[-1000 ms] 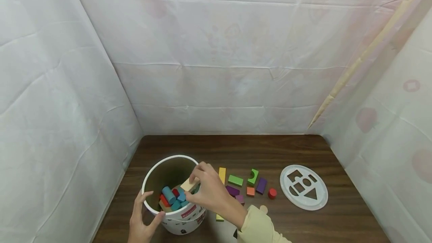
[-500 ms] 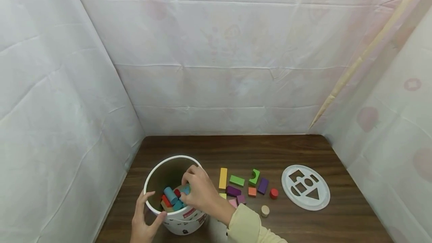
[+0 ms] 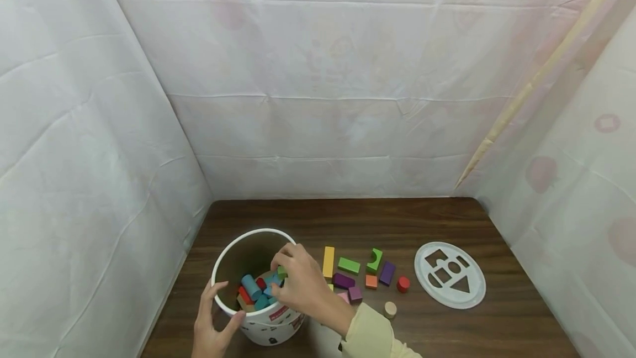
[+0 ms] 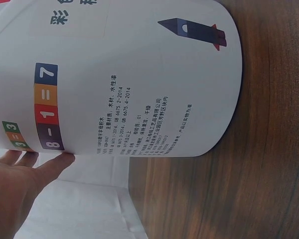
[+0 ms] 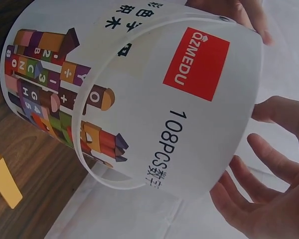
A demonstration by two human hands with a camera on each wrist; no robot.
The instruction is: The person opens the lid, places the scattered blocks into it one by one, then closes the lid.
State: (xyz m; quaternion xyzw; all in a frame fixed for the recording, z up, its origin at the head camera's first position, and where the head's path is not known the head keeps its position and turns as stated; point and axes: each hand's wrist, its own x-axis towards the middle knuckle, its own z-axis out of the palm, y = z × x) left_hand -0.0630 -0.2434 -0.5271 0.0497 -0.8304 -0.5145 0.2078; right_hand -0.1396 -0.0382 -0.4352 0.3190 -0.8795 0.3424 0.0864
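A white printed bucket [image 3: 270, 333] with several coloured blocks inside stands at the table's left front. My left hand [image 3: 211, 319] holds its near-left side, thumb and a fingertip at the rim. In the left wrist view, fingers of my left hand [image 4: 15, 184] press the printed wall. My right hand [image 3: 308, 283] reaches over the right rim, thumb and index finger apart. A green block [image 3: 281, 273] shows between them, apparently among the other blocks. In the right wrist view, the rim hides the fingertips of my right hand [image 5: 269, 174]. A blue cylinder [image 3: 251, 287] lies inside.
Loose blocks lie right of the bucket, including a yellow block [image 3: 328, 261], a green block [image 3: 349, 266], a purple block [image 3: 387, 273] and a red cylinder [image 3: 403, 284]. Farther right is a white lid [image 3: 449, 301] with shaped holes. White cloth [image 3: 328, 126] surrounds the table [image 3: 387, 217].
The pale wooden block pinched in my right hand a second ago went down into the bucket and left its fingers. The right hand then rose slightly. My left hand stays on the bucket.
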